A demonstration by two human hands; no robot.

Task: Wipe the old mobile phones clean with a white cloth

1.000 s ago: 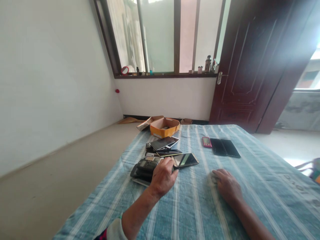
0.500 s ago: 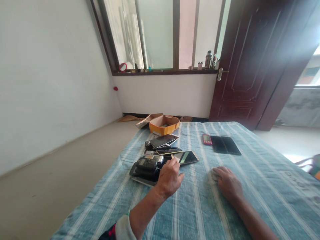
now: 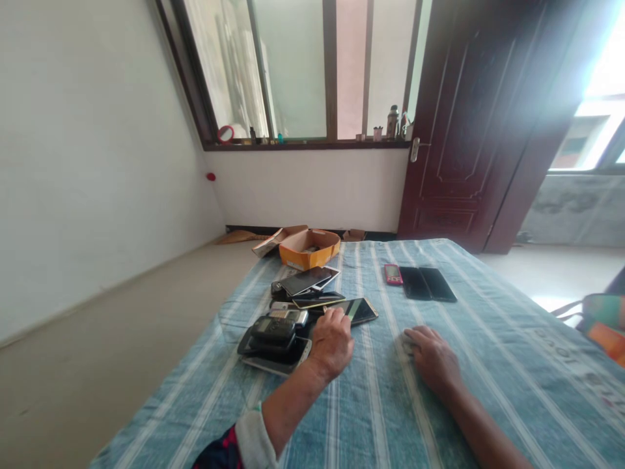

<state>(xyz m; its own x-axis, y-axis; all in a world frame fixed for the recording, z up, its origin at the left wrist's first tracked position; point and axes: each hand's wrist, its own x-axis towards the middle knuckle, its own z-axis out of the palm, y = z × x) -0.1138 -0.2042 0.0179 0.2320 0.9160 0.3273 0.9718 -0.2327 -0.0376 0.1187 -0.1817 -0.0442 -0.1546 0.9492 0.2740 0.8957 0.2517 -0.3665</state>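
On the near side of the orange box (image 3: pixel 312 259), a dark phone (image 3: pixel 362 311) is laid roughly crosswise, its free end pointed rightward from the left hand (image 3: pixel 333 342), the nearer one; its fingers are bent, but whether anything is pinched cannot be told.

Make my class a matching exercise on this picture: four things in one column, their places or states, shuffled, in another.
Things
1. Pink phone
2. Orange box
3. Left hand
4. Right hand

Places or states
A. Resting on the striped cloth, apart from any phone
B. Open, near the far edge
C. Beside two dark phones
D. Fingers by a gold-edged phone

Pairs: 1-C, 2-B, 3-D, 4-A
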